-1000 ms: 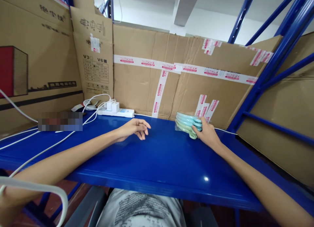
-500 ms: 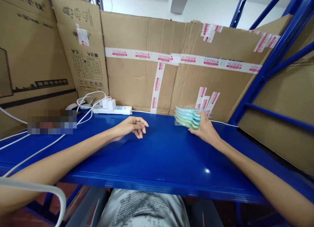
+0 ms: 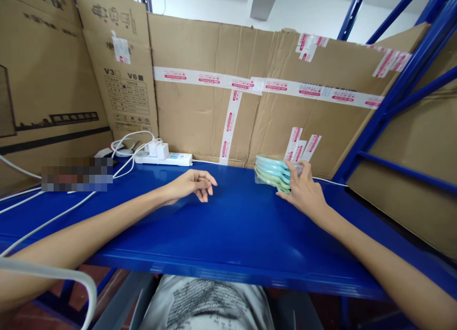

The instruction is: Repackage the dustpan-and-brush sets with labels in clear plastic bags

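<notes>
My left hand point(image 3: 194, 185) rests over the blue tabletop point(image 3: 235, 235), palm inward, its fingers loosely bent and slightly apart with nothing in them. Farther right, my right hand point(image 3: 307, 189) is at the right end of a stack of wavy-edged, pale blue and green pieces point(image 3: 270, 172) in clear plastic wrap. The thumb touches the stack's lower front corner and the index finger its top; the other fingers are raised and spread behind. What kind of pieces they are I cannot make out. The stack sits near the back cardboard wall.
A white power strip point(image 3: 178, 159) with plugged-in chargers point(image 3: 158, 150) lies at the back left. White cables point(image 3: 76, 207) run across the left side, near a blurred-out patch. Taped cardboard point(image 3: 193, 115) walls the back. Blue metal uprights point(image 3: 371, 125) stand on the right.
My right hand has shifted slightly right and its fingers have spread along the stack's end. The stack stays almost in place. My left hand has hardly moved.
</notes>
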Demonstrator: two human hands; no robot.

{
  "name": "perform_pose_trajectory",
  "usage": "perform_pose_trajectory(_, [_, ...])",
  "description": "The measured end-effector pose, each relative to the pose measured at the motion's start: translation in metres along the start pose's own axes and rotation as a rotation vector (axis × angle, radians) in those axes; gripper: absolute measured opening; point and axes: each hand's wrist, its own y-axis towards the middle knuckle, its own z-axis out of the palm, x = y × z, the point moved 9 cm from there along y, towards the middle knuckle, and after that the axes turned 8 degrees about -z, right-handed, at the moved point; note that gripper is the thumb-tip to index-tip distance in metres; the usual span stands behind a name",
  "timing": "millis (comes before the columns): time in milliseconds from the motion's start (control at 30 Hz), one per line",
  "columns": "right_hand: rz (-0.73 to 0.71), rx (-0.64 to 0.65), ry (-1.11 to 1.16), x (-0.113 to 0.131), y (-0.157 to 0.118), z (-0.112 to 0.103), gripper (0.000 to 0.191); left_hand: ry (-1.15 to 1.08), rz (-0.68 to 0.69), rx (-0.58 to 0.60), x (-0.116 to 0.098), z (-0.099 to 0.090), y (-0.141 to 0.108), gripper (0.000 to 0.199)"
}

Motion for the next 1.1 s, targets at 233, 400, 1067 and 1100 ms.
perform_pose_trajectory(233, [-0.125,0.078,-0.121,0.02,-0.001,0.004,0.105,0.061,0.016,-0.008,-0.001,0.002,-0.001,0.038])
perform_pose_trajectory(400, [-0.132,0.055,-0.12,0.021,0.002,0.007,0.096,0.084,0.022,-0.004,0.001,0.003,-0.001,0.04])
perform_pose_trajectory(1067, [-0.168,0.239,-0.039,0.011,0.009,0.01,0.062,0.103,0.028,-0.001,-0.001,0.003,-0.002,0.038])
perform_pose_trajectory(1100, [-0.175,0.242,-0.03,0.01,0.009,0.01,0.064,0.104,0.029,0.001,-0.001,0.003,-0.002,0.038])
